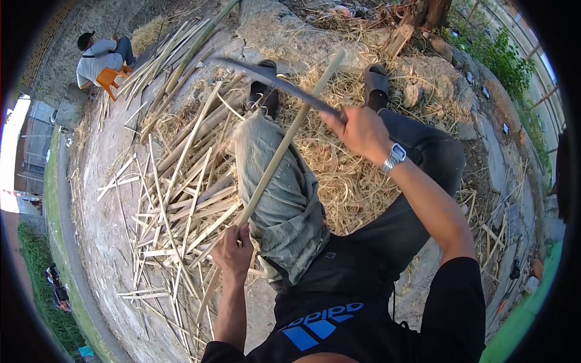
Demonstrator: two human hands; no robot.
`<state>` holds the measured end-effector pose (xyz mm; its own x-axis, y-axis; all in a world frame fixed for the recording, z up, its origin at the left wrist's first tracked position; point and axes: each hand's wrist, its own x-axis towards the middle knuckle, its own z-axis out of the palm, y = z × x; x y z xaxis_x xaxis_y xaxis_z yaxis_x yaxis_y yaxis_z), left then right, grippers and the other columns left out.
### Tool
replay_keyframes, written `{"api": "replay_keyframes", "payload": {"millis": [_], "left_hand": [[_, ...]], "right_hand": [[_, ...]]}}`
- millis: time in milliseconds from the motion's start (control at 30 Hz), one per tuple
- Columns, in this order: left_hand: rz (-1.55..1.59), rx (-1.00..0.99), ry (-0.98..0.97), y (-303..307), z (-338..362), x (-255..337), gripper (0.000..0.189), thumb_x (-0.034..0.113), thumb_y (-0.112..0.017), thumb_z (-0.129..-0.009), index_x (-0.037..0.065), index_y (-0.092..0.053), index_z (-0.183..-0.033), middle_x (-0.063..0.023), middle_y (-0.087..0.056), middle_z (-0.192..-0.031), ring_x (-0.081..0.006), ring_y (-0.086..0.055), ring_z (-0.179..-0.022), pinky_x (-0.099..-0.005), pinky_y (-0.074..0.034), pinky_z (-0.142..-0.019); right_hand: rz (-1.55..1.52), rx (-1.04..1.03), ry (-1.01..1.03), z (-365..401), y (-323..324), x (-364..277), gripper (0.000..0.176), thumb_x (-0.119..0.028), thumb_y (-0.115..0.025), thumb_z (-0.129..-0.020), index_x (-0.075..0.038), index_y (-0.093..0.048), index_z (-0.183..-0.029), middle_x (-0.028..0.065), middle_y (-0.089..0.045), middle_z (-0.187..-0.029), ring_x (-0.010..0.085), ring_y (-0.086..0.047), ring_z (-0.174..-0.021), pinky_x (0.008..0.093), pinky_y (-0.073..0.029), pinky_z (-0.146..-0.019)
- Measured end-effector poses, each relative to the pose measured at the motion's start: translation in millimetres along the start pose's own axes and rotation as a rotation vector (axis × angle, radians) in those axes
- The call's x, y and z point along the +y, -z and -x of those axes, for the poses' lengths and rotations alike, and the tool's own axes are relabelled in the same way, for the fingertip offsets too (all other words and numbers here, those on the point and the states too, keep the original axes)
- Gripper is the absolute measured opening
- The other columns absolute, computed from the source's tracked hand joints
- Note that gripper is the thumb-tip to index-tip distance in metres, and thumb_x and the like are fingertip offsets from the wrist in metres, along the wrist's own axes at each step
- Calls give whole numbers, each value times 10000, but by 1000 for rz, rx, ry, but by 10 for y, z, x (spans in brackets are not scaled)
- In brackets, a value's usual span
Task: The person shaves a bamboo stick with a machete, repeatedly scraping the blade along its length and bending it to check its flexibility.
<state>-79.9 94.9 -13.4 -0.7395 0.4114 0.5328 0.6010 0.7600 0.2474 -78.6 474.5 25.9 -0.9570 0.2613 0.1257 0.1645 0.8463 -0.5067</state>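
My left hand (233, 249) is closed around a long bamboo strip (283, 147), which slants from low on the left up across my cloth-covered leg to between my feet. In my right hand (361, 134), fingers wrapped round its handle, is a long machete (266, 74) with a dark, slightly curved blade. The blade crosses the strip's upper part near my right hand; whether it touches cannot be made out. A worn grey-green cloth (272, 199) wraps my left leg beneath the strip. The handle is mostly hidden by my fingers.
Split bamboo pieces (181, 209) lie heaped left of my leg. Curly shavings (339, 175) cover the ground between my legs. Longer bamboo poles (181, 57) lie at the upper left, near a person (100, 60) on an orange chair (109, 78). Rocks (413, 95) lie beyond my right foot.
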Motion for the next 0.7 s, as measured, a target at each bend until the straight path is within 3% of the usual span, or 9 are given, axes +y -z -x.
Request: {"api": "replay_keyframes", "payload": {"millis": [100,167,267,333,367,433,500,667,700], "left_hand": [[-3,-32,33,-29,0,82,262,204,-783,-905,93,-622,-730,-68,-649,-586,-275,-595,-439,-377,-437,-430],[35,-22,19,-95,-40,73,268,186,-787,-899,92,-614,-717,-71,-647,-585,-271,-595,-439,-377,-431,-428],[22,-24,15,19,109,-134,257,152,-788,-892,86,-610,-720,-72,-640,-591,-263,-583,-441,-371,-424,-434],[4,-32,14,116,232,-285,244,123,-783,-890,79,-608,-725,-68,-629,-598,-255,-566,-446,-362,-418,-445],[-19,-25,0,221,252,-282,237,118,-781,-888,77,-610,-730,-71,-619,-596,-256,-561,-448,-360,-418,-450],[-31,-42,25,248,397,-456,225,112,-779,-890,72,-615,-741,-84,-593,-577,-264,-547,-440,-354,-405,-440],[-33,3,0,307,383,-524,229,115,-779,-892,72,-613,-740,-86,-584,-569,-267,-544,-436,-357,-401,-433],[-55,-69,85,346,193,-418,242,149,-773,-896,80,-593,-750,-82,-583,-570,-280,-569,-446,-379,-407,-421],[-92,-144,104,375,141,-411,216,151,-763,-894,82,-595,-777,-83,-610,-593,-298,-593,-473,-393,-434,-442]], "right_hand": [[-69,-2,-175,-8,122,-153,805,-746,-431,-977,-26,-648,-688,130,-588,-521,338,-628,-484,465,-504,-470],[-5,-62,36,331,-160,-533,839,-814,-393,-939,-54,-656,-698,142,-628,-582,344,-662,-544,502,-522,-510],[54,-149,109,403,-179,-447,732,-743,-562,-918,-57,-659,-681,143,-629,-576,338,-653,-517,487,-509,-506],[87,64,-96,-27,115,220,843,-827,-406,-926,-58,-687,-728,136,-648,-587,323,-678,-551,476,-525,-505],[63,10,-325,-310,443,581,857,-806,-410,-941,-23,-683,-726,164,-662,-601,346,-687,-577,468,-530,-524],[178,242,-489,-683,749,1613,856,-705,-437,-1001,51,-695,-694,217,-654,-609,365,-689,-615,474,-534,-577],[100,264,-660,-691,1032,2087,862,-695,-454,-998,66,-683,-665,212,-640,-596,355,-655,-577,463,-503,-567],[-224,419,-649,-269,1094,1340,827,-712,-466,-991,-4,-622,-592,99,-558,-519,237,-568,-484,402,-422,-488],[-308,448,-521,-179,1009,1101,805,-718,-476,-986,-29,-605,-589,63,-518,-503,199,-527,-461,384,-393,-470]]}}
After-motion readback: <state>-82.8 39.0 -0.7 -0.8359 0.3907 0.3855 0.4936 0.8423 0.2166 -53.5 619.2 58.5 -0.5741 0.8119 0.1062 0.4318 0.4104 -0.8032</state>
